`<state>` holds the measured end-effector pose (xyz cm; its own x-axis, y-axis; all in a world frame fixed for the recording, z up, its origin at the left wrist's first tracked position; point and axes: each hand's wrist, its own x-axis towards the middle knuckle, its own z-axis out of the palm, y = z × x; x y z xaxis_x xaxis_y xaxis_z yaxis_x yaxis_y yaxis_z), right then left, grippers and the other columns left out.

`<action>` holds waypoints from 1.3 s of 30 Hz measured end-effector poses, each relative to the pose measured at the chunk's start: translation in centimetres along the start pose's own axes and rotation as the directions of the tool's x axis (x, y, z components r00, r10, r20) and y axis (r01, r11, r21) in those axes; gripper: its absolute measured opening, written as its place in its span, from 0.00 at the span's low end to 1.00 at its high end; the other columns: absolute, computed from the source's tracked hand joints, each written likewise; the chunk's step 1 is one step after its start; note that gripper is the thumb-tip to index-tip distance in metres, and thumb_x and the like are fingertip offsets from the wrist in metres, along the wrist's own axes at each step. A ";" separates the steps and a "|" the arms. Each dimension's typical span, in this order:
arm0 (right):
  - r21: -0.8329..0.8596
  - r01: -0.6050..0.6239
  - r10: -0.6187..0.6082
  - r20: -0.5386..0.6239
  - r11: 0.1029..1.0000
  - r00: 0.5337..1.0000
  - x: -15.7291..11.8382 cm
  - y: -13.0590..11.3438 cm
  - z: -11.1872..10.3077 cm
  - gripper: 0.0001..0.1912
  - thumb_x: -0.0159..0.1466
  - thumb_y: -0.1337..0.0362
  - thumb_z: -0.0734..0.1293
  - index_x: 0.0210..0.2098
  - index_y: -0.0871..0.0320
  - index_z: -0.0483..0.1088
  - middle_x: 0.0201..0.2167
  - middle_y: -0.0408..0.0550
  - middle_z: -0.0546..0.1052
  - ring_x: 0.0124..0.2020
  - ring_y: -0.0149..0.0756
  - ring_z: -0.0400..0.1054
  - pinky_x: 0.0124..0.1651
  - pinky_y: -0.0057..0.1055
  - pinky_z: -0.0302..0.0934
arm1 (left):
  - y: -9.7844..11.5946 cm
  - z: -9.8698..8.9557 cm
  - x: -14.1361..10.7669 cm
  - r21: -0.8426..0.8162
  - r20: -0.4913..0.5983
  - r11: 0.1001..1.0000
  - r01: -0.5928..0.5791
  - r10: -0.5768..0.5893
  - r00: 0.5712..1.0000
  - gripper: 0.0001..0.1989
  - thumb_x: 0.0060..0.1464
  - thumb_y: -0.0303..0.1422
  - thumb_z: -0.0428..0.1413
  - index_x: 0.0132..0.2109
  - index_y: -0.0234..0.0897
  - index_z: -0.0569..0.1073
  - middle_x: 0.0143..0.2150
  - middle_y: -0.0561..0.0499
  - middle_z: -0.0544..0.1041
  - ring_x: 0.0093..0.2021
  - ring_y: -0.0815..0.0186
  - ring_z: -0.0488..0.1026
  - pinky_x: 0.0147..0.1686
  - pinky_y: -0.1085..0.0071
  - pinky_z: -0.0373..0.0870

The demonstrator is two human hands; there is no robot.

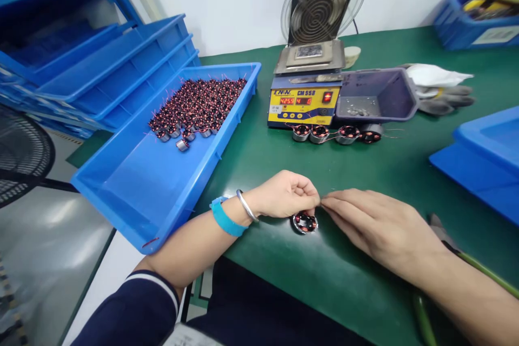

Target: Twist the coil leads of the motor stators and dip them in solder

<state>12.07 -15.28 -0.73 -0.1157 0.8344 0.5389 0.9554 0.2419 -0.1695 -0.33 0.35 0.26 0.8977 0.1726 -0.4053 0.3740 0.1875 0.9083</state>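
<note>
A small motor stator (305,223) with copper windings in a silvery ring sits on the green table, just under my left fingertips. My left hand (286,194) is closed in a pinch above it, touching or nearly touching its upper edge. To the right, my right hand (375,221) has its thumb and fingers pressed together, their tips meeting those of the left. Whatever thin thing lies between the fingertips is too small to make out. Green-handled pliers (444,235) lie beside and partly beneath my right forearm.
A blue tray (141,173) on the left holds many stators (198,105). Several more stators (319,134) stand in a row before a yellow-fronted solder pot (304,102). Behind are a grey bin (377,97), a glove (444,100) and a blue tool box (478,27); blue trays (492,146) sit right.
</note>
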 end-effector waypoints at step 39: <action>0.331 -0.446 0.407 0.183 0.832 0.895 0.7 -2.1 2.1 0.10 0.60 0.55 0.69 0.36 0.54 0.71 0.31 0.46 0.79 0.31 0.40 0.74 0.37 0.38 0.67 | 1.3 0.3 0.0 -0.215 -0.691 0.859 -0.466 0.203 0.693 0.10 0.53 0.30 0.60 0.28 0.33 0.67 0.22 0.55 0.74 0.16 0.79 0.60 0.19 0.79 0.55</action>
<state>9.39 -14.19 -1.75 0.2356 0.9357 0.2626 0.7561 -0.0067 -0.6544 0.25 0.29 1.48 0.5376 0.8263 -0.1680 -0.1469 0.2880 0.9463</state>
